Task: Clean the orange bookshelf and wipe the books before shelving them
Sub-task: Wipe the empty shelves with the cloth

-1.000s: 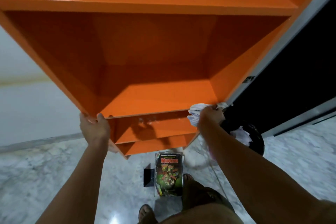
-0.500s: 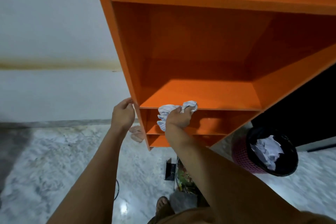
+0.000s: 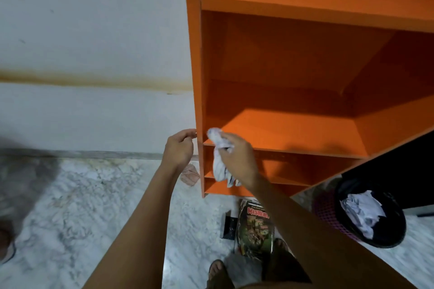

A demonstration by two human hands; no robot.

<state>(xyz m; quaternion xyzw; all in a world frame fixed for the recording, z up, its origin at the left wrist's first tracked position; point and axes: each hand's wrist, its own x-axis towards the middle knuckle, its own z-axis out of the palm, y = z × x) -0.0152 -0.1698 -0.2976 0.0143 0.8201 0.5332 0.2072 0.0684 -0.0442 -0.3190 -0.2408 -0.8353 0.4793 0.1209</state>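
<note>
The orange bookshelf (image 3: 293,131) fills the upper right of the frame, its compartments bare, with no books on the visible boards. At the lower-left corner of the middle compartment, the right hand (image 3: 237,155) grips a bunched white cloth (image 3: 219,164) and presses it onto the front edge of the shelf board, beside the side panel. A loose tail of the cloth hangs down past the board below. The left hand (image 3: 178,148) sits just outside that panel with its fingers curled towards the front edge; whether they clasp the edge or merely rest against it cannot be told. A book (image 3: 257,225) lies on the marble floor (image 3: 94,206) at lower centre, not yet shelved, close to the person's sandalled feet (image 3: 217,270). A small dark object (image 3: 229,225) is just to the left of the book. A mesh waste basket (image 3: 328,213) holding crumpled paper (image 3: 361,213) stands at lower right. Likely hazards: the hanging tail may snag on the lower board and pull the cloth free, a hard sideways stroke may shift the unit unless the left hand braces it, and a step forward may land on the book. The book's cover shows red lettering that reads "MISTER", the rest being hidden by the forearm. The small line above it is too small to read.
</note>
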